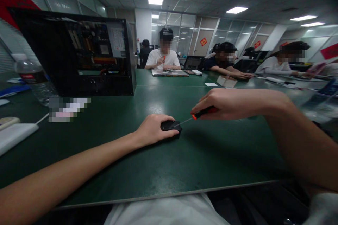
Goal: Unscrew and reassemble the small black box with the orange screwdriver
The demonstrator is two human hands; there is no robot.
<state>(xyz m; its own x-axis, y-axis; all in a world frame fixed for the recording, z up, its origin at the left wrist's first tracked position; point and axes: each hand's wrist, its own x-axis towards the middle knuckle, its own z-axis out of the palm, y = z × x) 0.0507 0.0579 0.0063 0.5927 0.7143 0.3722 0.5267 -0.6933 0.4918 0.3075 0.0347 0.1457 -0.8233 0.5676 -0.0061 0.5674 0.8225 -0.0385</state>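
My left hand (pixel 151 130) grips a small black computer mouse (pixel 173 127) on the green table, thumb on its near side and fingers along its far side. In my right hand (pixel 229 103) is a screwdriver (pixel 195 116) with a black and red-orange handle and a thin metal shaft. The shaft slants down to the left, and its tip meets the upper face of the mouse. Whether the tip sits in a screw is too small to tell. My right fingers wrap round the handle and hide part of it.
An open black computer case (pixel 129 59) stands at the back left. Beside it are a plastic bottle (pixel 34 77) and a white device (pixel 16 135) with a cable. A small box (pixel 226 81) lies farther back. Several people sit across the green table (pixel 148 172).
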